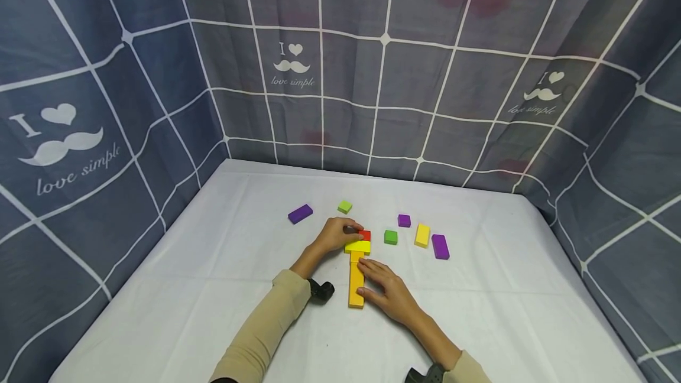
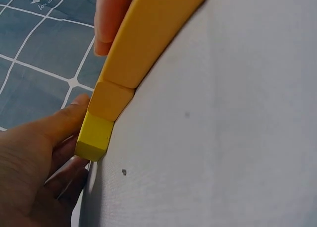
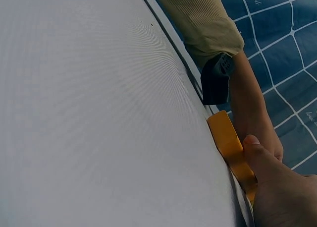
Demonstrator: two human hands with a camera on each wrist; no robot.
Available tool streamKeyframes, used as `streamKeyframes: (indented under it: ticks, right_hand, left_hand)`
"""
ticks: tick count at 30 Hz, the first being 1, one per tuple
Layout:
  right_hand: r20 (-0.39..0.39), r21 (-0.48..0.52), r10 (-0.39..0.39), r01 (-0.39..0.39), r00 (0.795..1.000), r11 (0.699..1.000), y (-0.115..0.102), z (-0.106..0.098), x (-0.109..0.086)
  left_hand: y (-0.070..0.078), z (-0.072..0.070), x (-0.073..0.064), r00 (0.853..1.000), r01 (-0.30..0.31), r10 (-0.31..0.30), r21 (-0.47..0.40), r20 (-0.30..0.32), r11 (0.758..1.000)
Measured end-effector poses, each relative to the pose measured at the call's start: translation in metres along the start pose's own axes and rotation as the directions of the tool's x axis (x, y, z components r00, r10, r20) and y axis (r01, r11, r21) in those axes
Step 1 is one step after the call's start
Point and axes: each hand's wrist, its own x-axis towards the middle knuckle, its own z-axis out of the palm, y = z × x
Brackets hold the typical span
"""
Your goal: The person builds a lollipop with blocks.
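In the head view, orange blocks (image 1: 356, 285) lie end to end in a line on the white table, with a yellow block (image 1: 357, 247) set crosswise at their far end. Just beyond it is a red block (image 1: 365, 235), which my left hand (image 1: 334, 234) pinches between thumb and fingers. The left wrist view hides the red block and shows my left hand (image 2: 27, 157) behind the yellow block's end (image 2: 94, 135). My right hand (image 1: 392, 294) rests along the right side of the orange line, fingers nearly straight; its thumb touches the long orange block (image 3: 230, 142) in the right wrist view.
Loose blocks lie beyond the hands: a purple block (image 1: 300, 214) and a light green one (image 1: 344, 207) at left, a green block (image 1: 391, 237), a small purple one (image 1: 404, 220), a yellow one (image 1: 422, 236) and a larger purple one (image 1: 440, 247) at right. Grey-blue checked curtains (image 1: 351, 117) surround the table.
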Motion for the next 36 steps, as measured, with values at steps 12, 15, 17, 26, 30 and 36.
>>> streamKeyframes:
  ticks: [12, 15, 17, 26, 30, 36]
  right_hand:
    - [-0.009, -0.013, -0.017, 0.016, 1.000, 1.000, 0.001, 0.000, -0.001]
    - [-0.009, -0.015, -0.019, 0.019, 1.000, 1.000, 0.001, 0.000, -0.001]
    - [-0.006, -0.012, -0.016, 0.016, 1.000, 1.000, 0.001, 0.000, 0.000]
    - [0.003, -0.003, 0.001, -0.001, 1.000, 1.000, -0.001, -0.002, 0.002]
    - [0.000, -0.004, -0.001, 0.001, 1.000, 1.000, -0.001, -0.002, 0.001]
    - [0.003, 0.004, 0.001, -0.001, 1.000, 1.000, -0.001, -0.001, 0.000]
  left_hand:
    - [-0.002, 0.001, 0.000, 1.000, 0.013, -0.012, -0.009, 0.017, 1.000]
    - [-0.002, 0.000, 0.000, 1.000, 0.009, -0.009, -0.005, 0.020, 1.000]
    - [-0.001, -0.001, 0.000, 1.000, 0.008, -0.007, -0.011, 0.026, 1.000]
    - [-0.007, -0.011, 0.007, 0.996, -0.023, 0.016, -0.078, -0.091, 0.997]
    - [-0.013, -0.022, 0.015, 0.983, -0.023, 0.008, -0.079, -0.181, 0.997]
    - [-0.021, -0.036, 0.028, 0.988, 0.011, -0.016, -0.031, -0.152, 0.999]
